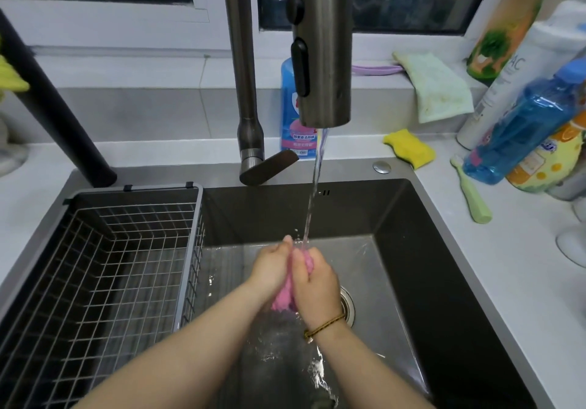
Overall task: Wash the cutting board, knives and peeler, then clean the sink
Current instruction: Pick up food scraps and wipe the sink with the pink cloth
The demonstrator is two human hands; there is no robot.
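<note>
Two hands, left hand (272, 264) and right hand (318, 285), tight around pink cloth (283, 297) beneath faucet (323, 59) stream, wire basket (104, 250) just beside.

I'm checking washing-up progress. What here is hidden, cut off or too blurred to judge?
Head view only:
- Pink cloth: mostly covered by the left hand and right hand holding it.
- Drain: half hidden behind the right wrist.
- Blue bottle: label blocked by the faucet head.
- Wire basket: cut off by the bottom edge.
- Cutting board, knives, peeler: none in view.
</note>
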